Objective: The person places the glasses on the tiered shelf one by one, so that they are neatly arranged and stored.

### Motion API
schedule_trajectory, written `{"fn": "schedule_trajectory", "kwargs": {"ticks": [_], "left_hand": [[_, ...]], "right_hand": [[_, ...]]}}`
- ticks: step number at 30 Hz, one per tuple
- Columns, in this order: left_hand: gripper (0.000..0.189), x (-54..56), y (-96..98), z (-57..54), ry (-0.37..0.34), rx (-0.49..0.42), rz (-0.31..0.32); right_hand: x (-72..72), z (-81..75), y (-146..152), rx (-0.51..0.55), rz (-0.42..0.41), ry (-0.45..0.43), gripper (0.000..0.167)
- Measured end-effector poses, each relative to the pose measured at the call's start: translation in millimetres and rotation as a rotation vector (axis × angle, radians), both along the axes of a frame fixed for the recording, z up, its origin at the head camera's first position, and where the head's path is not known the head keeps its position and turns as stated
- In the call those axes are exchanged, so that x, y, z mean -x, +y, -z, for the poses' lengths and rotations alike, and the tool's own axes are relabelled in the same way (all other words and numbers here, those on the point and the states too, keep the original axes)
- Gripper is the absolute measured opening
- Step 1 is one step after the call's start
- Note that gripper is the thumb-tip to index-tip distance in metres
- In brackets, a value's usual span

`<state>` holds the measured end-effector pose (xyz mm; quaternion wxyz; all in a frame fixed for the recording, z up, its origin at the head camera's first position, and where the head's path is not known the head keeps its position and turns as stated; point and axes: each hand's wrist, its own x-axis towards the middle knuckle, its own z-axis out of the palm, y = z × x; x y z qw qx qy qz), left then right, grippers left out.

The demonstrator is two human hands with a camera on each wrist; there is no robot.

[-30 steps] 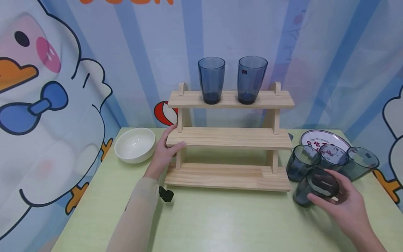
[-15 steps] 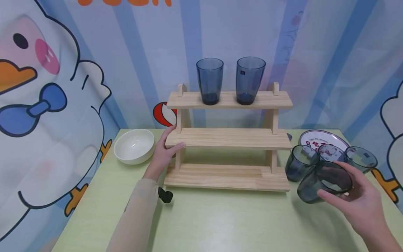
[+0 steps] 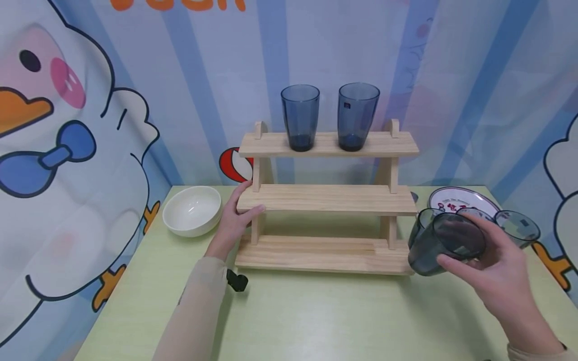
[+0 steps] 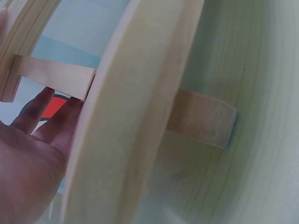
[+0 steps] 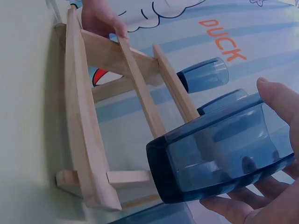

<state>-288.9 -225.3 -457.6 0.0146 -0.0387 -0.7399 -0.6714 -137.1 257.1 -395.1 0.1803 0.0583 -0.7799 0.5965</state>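
Observation:
A three-tier wooden shelf rack point(image 3: 327, 197) stands mid-table. My left hand point(image 3: 234, 216) grips the left end of its middle board, thumb over the front edge and fingers behind, as the left wrist view also shows. My right hand point(image 3: 498, 273) holds a dark blue-grey drinking glass point(image 3: 426, 250) near its rim, tilted, by the rack's lower right end. In the right wrist view that glass point(image 5: 219, 154) has its base towards the rack, thumb on one side and fingers on the other. Two blue glasses, a left one point(image 3: 300, 118) and a right one point(image 3: 358, 118), stand upright on the top board.
Behind my right hand are more glasses point(image 3: 517, 225), partly hidden, and a patterned plate point(image 3: 465, 198). A white bowl point(image 3: 192, 211) sits left of the rack. A printed duck curtain point(image 3: 203, 75) hangs behind the pale green table point(image 3: 316, 316).
My right hand has lifted the glass off the table, tilting it, first to the right, then up and back left towards the rack. My left hand has stayed on the rack.

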Motion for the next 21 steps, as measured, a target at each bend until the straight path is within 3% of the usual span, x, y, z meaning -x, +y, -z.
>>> {"fn": "schedule_trajectory", "kwargs": {"ticks": [5,12,21], "left_hand": [[0.074,-0.7,0.3,0.0,0.000,0.016,-0.004],[0.073,-0.1,-0.9,0.1,0.001,0.020,0.003],[0.074,-0.2,0.0,-0.4,-0.010,0.043,-0.005]], "right_hand": [[11.1,-4.0,-10,0.042,-0.082,0.025,0.086],[26.2,-8.8,-29,-0.062,-0.068,0.025,0.084],[40.6,-25.1,-63,-0.033,-0.170,0.047,0.080]]}}
